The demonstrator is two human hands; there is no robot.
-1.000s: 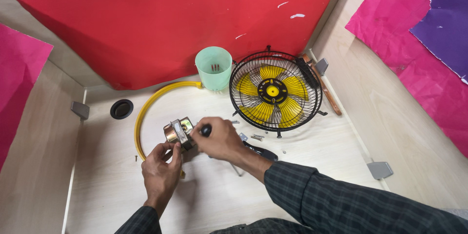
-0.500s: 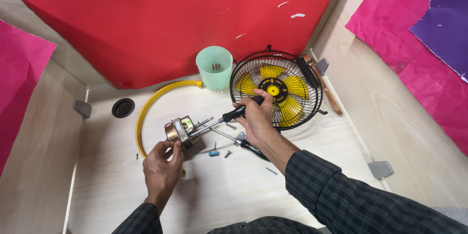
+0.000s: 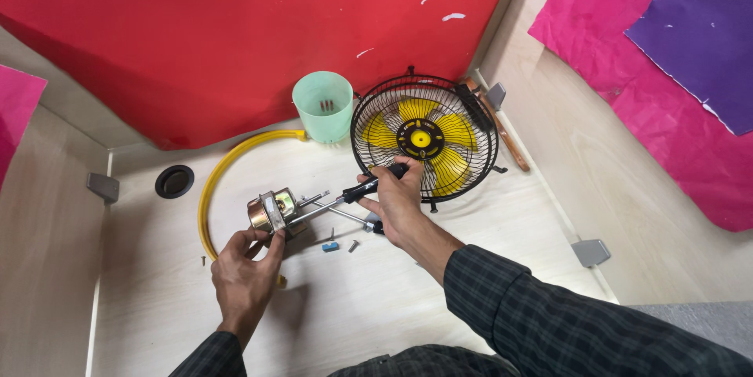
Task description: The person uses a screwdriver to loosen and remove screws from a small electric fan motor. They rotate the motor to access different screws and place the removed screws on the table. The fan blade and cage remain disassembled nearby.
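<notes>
Your left hand (image 3: pixel 243 271) is curled around the small fan motor (image 3: pixel 271 212), fingers and thumb pinching its metal body from below so it sits just above the table (image 3: pixel 157 314). Your right hand (image 3: pixel 396 200) is closed around the black handle of a screwdriver (image 3: pixel 345 195), whose metal shaft slants down to the left and meets the motor near its shaft end. A second tool with a metal shaft (image 3: pixel 349 218) lies on the table just under that hand, crossing beneath the screwdriver.

Between your two hands, on the table, lie a small blue piece (image 3: pixel 330 247) and a loose screw (image 3: pixel 353 246), close together. A yellow hose (image 3: pixel 216 181) curves in an arc behind the motor, from beside your left hand round towards the cup. The pale green plastic cup (image 3: pixel 322 106) stands upright at the back, with what look like a few screws inside. Just to its right, touching or nearly so, stands the fan (image 3: pixel 423 139), a black wire cage around yellow blades, right behind your right hand. A black round cap (image 3: pixel 174 181) lies apart to the left of the hose. Red paper (image 3: pixel 235 32) covers the wall behind.
</notes>
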